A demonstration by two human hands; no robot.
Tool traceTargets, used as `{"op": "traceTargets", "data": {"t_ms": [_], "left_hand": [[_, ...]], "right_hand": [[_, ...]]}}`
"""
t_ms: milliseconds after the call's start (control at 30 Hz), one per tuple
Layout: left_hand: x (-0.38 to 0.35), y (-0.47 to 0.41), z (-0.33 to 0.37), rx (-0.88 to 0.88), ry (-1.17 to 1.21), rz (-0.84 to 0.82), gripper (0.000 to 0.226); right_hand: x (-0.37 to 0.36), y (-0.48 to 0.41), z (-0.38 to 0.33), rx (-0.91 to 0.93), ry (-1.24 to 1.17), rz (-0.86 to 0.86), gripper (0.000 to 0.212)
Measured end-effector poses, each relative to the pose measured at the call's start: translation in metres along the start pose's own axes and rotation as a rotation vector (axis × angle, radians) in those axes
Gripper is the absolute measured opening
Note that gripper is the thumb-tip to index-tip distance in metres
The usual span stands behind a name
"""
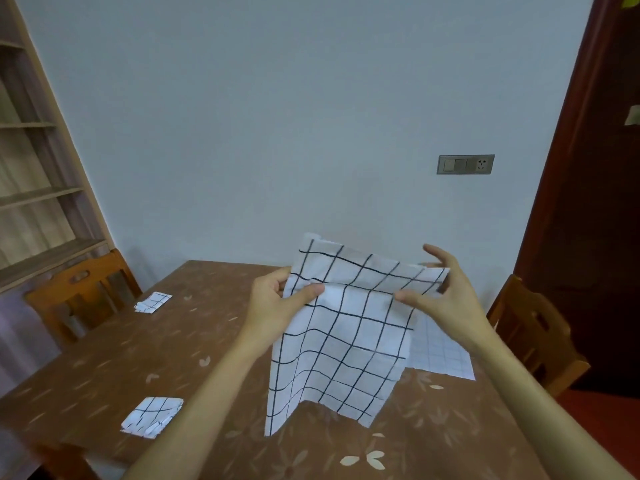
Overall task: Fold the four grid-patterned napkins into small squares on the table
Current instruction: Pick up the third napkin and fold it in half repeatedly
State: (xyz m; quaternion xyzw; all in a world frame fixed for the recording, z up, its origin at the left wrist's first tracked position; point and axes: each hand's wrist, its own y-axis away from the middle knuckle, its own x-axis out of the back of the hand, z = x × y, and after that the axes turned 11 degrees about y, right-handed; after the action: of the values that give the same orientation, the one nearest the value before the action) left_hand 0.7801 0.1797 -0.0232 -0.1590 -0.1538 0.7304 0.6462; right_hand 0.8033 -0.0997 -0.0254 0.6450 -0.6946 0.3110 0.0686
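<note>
Napkin point(341, 341) white, black grid, hanging creased, pinched by left hand point(277, 303), right hand point(446, 299)

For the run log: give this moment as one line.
step: folding; held napkin: raised, mostly unfolded; left grip: pinches it; right grip: pinches it; folded: far square, near square; unfolded: fine-grid napkin on table

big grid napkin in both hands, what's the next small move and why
Probably lower the white black-grid cloth napkin flat onto the brown flower-patterned table: left hand and right hand pinch its top edge, and it hangs unfolded in the air.
</note>
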Motion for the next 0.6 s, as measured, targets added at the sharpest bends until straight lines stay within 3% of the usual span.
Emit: {"op": "traceTargets", "data": {"t_ms": [133,233,300,400,500,567,600], "left_hand": [[0.003,-0.010,0.008,0.034,0.095,0.033,0.014],[0.002,-0.012,0.014,0.024,0.090,0.021,0.010],[0.003,-0.010,0.017,-0.009,0.020,0.038,0.012],[0.014,-0.010,0.011,-0.001,-0.092,0.022,0.057],[0.024,-0.001,0.001,0.089,-0.084,-0.063,0.040],[0.031,0.004,-0.006,0.128,-0.096,-0.077,0.026],[0.035,0.004,-0.011,0.108,-0.136,-0.065,0.036]], "right_hand": [[-0.016,0.016,0.017,-0.068,-0.119,-0.206,0.042],[-0.027,0.018,0.025,-0.052,-0.141,-0.249,0.011],[-0.029,0.017,0.024,-0.040,-0.147,-0.214,0.014],[-0.028,0.013,0.021,-0.039,-0.262,-0.140,0.020],[-0.025,0.012,0.015,-0.028,-0.297,-0.108,0.030],[-0.025,0.013,0.009,-0.022,-0.297,-0.103,0.054],[-0.025,0.013,0.010,-0.020,-0.277,-0.100,0.060]]}}
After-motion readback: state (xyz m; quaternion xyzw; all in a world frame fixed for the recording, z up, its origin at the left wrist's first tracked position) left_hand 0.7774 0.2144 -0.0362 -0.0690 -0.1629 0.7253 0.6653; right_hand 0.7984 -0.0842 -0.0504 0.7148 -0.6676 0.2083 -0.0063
